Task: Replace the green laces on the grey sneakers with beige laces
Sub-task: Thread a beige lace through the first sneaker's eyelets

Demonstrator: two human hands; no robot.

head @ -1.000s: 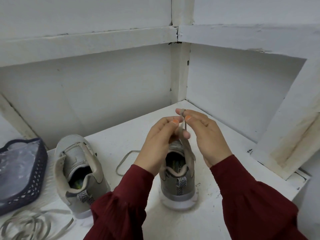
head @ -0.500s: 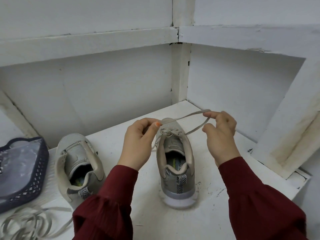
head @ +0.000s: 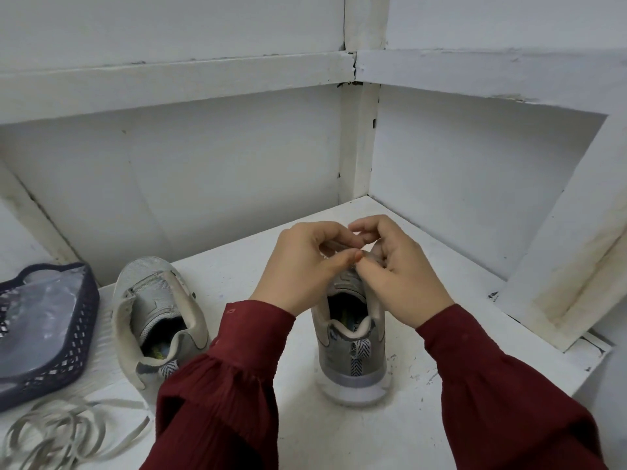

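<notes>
Nearest the camera, two dark red sleeves (head: pixel 217 395) reach forward over a white shelf (head: pixel 305 435) with scuffed, chipped paint. At the near left a loose tangle of pale laces (head: pixel 64 432) lies on the shelf, just in front of a dark blue mesh basket (head: pixel 73 337) that holds crumpled clear plastic. Beside the basket stands the left grey sneaker (head: pixel 159 317), heel toward the camera, with no lace threaded, its tongue bare and its opening wide. Well to its right stands the right grey sneaker (head: pixel 353 354), also heel first, upright on its white sole, with a striped pull loop at the heel. Both hands meet over the tongue and forefoot of this shoe. The left hand (head: pixel 302 266) has its thumb and forefinger pinched together on what looks like a short stretch of beige lace (head: pixel 334 247), only a sliver of which shows between the fingers. The right hand (head: pixel 397 273) is curled with its fingertips pressed against those of the left hand, closed at the same spot; whether it grips the lace itself I cannot tell. Behind the hands the shelf runs back into a corner of white painted boards (head: pixel 237 171), with another shelf edge above.
</notes>
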